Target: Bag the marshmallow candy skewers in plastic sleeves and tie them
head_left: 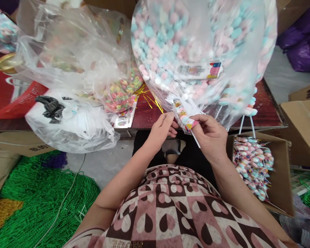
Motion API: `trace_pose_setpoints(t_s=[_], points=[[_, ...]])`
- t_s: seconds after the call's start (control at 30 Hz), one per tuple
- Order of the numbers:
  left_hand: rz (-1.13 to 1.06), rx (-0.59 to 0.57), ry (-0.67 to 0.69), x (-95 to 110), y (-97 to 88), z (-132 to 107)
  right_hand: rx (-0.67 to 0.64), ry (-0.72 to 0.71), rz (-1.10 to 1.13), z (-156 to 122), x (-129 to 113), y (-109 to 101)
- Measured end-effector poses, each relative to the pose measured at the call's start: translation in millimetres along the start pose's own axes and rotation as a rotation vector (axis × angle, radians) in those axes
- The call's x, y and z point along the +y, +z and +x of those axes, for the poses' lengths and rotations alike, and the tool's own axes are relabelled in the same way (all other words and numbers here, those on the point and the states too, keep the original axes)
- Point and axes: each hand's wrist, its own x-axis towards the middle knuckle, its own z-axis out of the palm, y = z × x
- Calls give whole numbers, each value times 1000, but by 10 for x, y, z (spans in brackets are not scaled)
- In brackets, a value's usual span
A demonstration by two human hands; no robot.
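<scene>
My right hand (212,136) pinches the lower end of a wrapped marshmallow skewer (181,112), where a pink and yellow label shows. Its white stick points down past my fingers, and its clear wrapper holds colourful sweets. Just left of the skewer is my left hand (164,129), fingers loosely bent and nothing visible in them; whether they touch the wrapper I cannot tell. Beyond both hands lies a big clear bag of pink, white and blue marshmallows (155,44). Under the skewer's top end are white sticks or wrappers, partly hidden.
Ring sweets in a clear bag (121,93), printed wrappers (124,119) and gold twist ties (150,100) lie on the dark red table (267,103). A white plastic bag (74,120) overhangs its edge. Right, a cardboard box (281,175) contains wrapped skewers. Green beads (46,193) cover the floor left.
</scene>
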Motion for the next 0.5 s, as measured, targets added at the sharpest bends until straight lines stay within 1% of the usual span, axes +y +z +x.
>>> trace_pose_setpoints(t_s=[0.07, 0.1, 0.13, 0.2, 0.27, 0.37, 0.43, 0.5], points=[[-233, -90, -99, 11, 42, 43, -66, -59, 4, -53, -76, 24], [-334, -117, -131, 16, 72, 56, -98, -88, 0, -80, -93, 41], [-421, -124, -147, 24, 99, 61, -124, -112, -15, -107, -95, 56], [-548, -92, -127, 50, 135, 56, -140, -132, -77, -154, -55, 69], [-607, -20, -42, 89, 139, 39, -127, -98, -113, -182, 18, 56], [-592, 86, 72, 139, 119, 18, -131, -18, -38, -187, 106, 27], [-569, 106, 95, 148, 117, 9, -154, -22, -3, -175, 124, 28], [-578, 83, 111, 137, 131, -1, -159, -58, -21, -159, 117, 46]])
